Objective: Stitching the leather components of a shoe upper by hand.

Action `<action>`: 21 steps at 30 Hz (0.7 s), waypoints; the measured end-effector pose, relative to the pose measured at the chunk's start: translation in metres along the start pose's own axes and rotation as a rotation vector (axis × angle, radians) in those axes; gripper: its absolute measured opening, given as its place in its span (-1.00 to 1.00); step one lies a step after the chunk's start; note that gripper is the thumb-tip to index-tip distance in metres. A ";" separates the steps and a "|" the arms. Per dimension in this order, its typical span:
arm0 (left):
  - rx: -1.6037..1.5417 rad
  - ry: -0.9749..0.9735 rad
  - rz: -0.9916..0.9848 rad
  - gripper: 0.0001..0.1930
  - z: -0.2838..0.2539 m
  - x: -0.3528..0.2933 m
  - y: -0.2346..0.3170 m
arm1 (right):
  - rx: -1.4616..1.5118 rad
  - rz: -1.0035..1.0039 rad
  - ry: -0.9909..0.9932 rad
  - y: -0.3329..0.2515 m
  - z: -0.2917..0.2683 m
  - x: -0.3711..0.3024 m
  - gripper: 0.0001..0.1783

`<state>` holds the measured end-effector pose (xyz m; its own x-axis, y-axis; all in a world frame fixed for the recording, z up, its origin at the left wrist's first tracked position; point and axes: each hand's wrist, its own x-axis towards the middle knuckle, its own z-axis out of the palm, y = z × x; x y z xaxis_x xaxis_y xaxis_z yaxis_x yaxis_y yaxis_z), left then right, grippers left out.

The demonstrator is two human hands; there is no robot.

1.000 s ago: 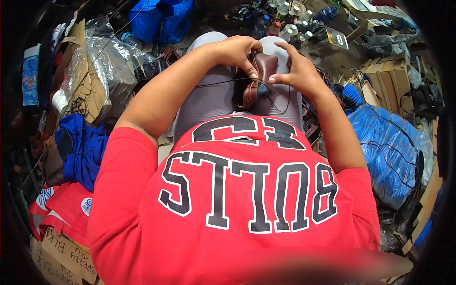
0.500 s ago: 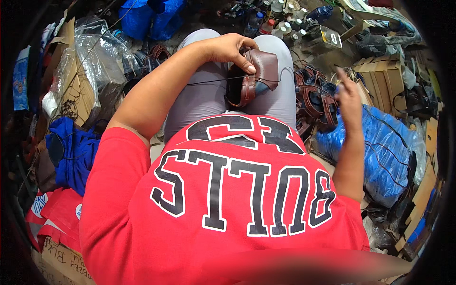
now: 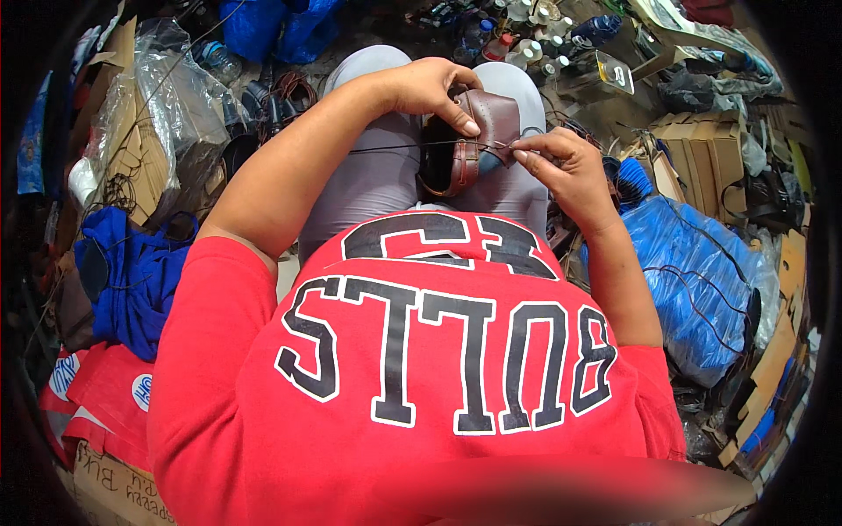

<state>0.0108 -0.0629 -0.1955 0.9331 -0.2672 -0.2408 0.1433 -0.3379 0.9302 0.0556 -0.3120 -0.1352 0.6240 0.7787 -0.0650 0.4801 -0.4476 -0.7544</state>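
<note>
A brown leather shoe upper (image 3: 493, 114) with a dark lining lies across my lap between the knees. My left hand (image 3: 437, 95) is closed on its far left edge, the thumb pressing the leather from above. A dark thread (image 3: 386, 149) stretches from the left over the opening of the upper. At the upper's right side, my right hand (image 3: 570, 171) pinches the thread between thumb and forefinger, close to the leather. Whether those fingertips also hold a small tool is too fine to make out.
Several plastic bottles (image 3: 526, 53) stand ahead on the right. To the right are a blue plastic-wrapped bundle (image 3: 693, 280) and stacked cardboard pieces (image 3: 702, 153). On the left lie clear plastic sheeting (image 3: 180, 105), blue cloth (image 3: 132, 272) and red bags (image 3: 114, 386).
My right hand has come in from out on the right to the upper, its fingers now pinching the thread. My left hand keeps its hold on the upper.
</note>
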 end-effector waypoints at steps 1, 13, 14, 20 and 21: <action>-0.002 0.000 0.001 -0.28 0.000 0.000 0.000 | 0.021 -0.016 -0.020 -0.001 0.000 0.001 -0.86; 0.026 -0.021 0.075 -0.25 -0.006 -0.015 0.006 | 0.325 0.074 -0.186 -0.007 0.007 0.007 -0.85; 0.017 -0.019 0.102 -0.25 -0.007 -0.016 0.006 | 0.320 0.077 -0.189 -0.005 0.011 0.008 -0.85; 0.044 0.003 0.111 -0.27 0.000 -0.014 0.007 | 0.205 0.016 -0.154 0.004 0.013 0.007 -0.83; 0.068 0.017 0.118 -0.27 0.001 -0.012 0.008 | 0.223 -0.003 -0.160 0.004 0.013 0.007 -0.83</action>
<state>0.0002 -0.0634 -0.1857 0.9478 -0.2934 -0.1252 0.0099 -0.3653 0.9308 0.0540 -0.3028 -0.1469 0.5088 0.8474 -0.1517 0.3232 -0.3514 -0.8787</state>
